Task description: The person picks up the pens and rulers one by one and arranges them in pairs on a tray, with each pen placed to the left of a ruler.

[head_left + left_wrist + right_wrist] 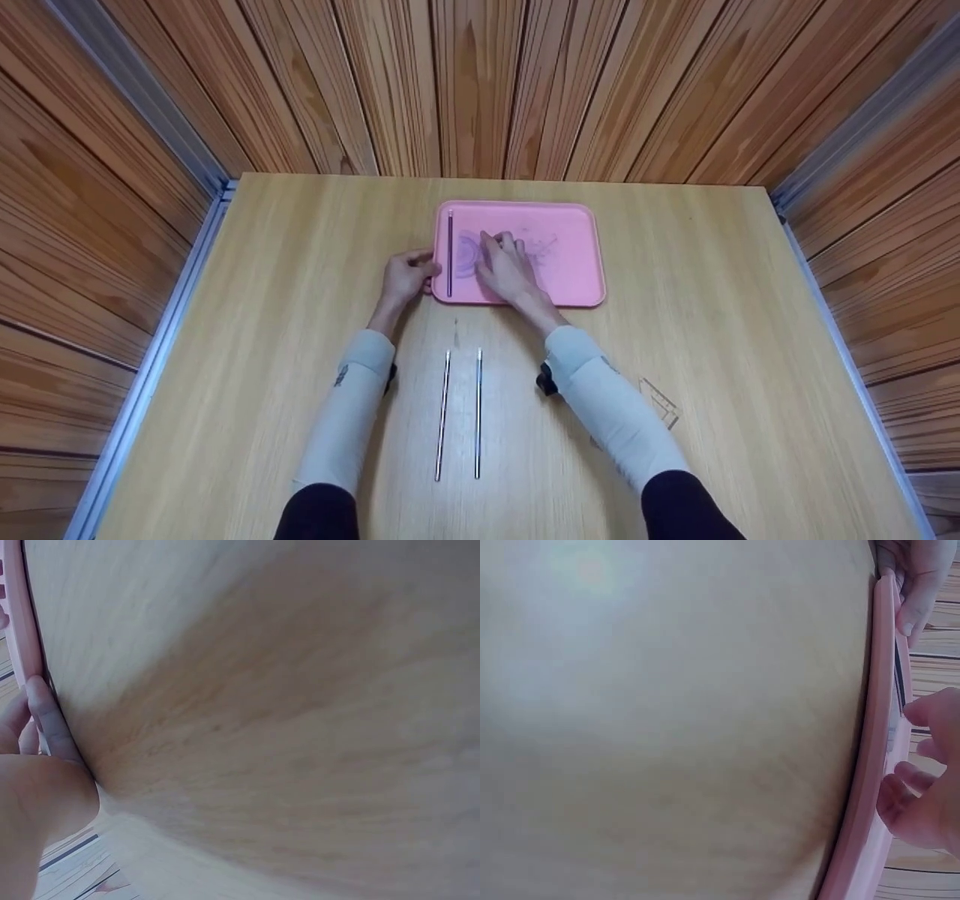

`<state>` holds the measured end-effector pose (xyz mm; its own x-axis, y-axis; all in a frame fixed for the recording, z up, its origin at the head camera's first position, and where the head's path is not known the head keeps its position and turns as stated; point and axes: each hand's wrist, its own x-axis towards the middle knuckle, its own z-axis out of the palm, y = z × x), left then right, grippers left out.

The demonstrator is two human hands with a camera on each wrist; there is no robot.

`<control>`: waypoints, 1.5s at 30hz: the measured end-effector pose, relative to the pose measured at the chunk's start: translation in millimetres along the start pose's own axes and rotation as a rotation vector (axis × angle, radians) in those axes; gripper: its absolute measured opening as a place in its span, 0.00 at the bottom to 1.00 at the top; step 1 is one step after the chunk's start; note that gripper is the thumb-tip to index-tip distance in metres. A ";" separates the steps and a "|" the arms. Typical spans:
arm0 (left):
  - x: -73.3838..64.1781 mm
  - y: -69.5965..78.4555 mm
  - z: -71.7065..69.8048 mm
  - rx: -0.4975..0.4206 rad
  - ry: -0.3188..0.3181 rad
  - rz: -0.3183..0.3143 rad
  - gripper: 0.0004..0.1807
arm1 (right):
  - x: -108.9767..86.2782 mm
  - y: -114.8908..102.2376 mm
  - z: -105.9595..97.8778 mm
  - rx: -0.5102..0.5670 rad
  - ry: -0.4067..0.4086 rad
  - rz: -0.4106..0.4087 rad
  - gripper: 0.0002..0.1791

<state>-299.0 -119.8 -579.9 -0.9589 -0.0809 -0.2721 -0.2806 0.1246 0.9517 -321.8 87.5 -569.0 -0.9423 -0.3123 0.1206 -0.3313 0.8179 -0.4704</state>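
Poss. failures (my judgement): dk thin rod [450, 255] lies in pink tray [574, 262], just inside & parallel to its L wall; if LH [405, 277] tips or jerks that edge, rod prob. rolls across base. RH [508, 270] is low over same base, so a careless sweep L might knock it too. L metal rod [442, 416] & R metal rod [478, 412] lie side by side, apart, on worktop [697, 285], near side of tray; if round, a nudge from L sleeve [337, 420] could roll them.

Fingers: LH pinches tray's L rim twd near end, thumb on top; gap narrow, approx. rim thickness. RH loosely curved beside faint purple half-round shape [466, 253] (print or clear piece, can't tell); thumb–finger gap moderate, nothing seen held. RH tip contact w/ base: can't tell.
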 end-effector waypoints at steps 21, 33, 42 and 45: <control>2.2 -4.6 0.2 0.016 0.011 -0.039 0.21 | -42.6 2.4 -17.8 -0.171 -0.079 0.083 0.61; 3.4 -4.1 4.0 -0.003 -0.003 -0.024 0.20 | -70.7 -11.0 -16.9 -0.138 -0.069 0.094 0.62; 2.8 -4.0 -0.6 -0.004 0.006 -0.033 0.21 | -93.5 -26.8 -12.4 -0.055 -0.076 0.088 0.61; 2.6 -4.3 -0.5 -0.024 0.011 -0.013 0.21 | -101.3 -33.9 -12.7 -0.079 -0.067 0.071 0.62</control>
<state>-300.3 -121.0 -584.6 -0.9547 -0.0928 -0.2828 -0.2915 0.0997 0.9514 -215.7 97.5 -554.1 -0.9590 -0.2817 0.0295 -0.2691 0.8737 -0.4053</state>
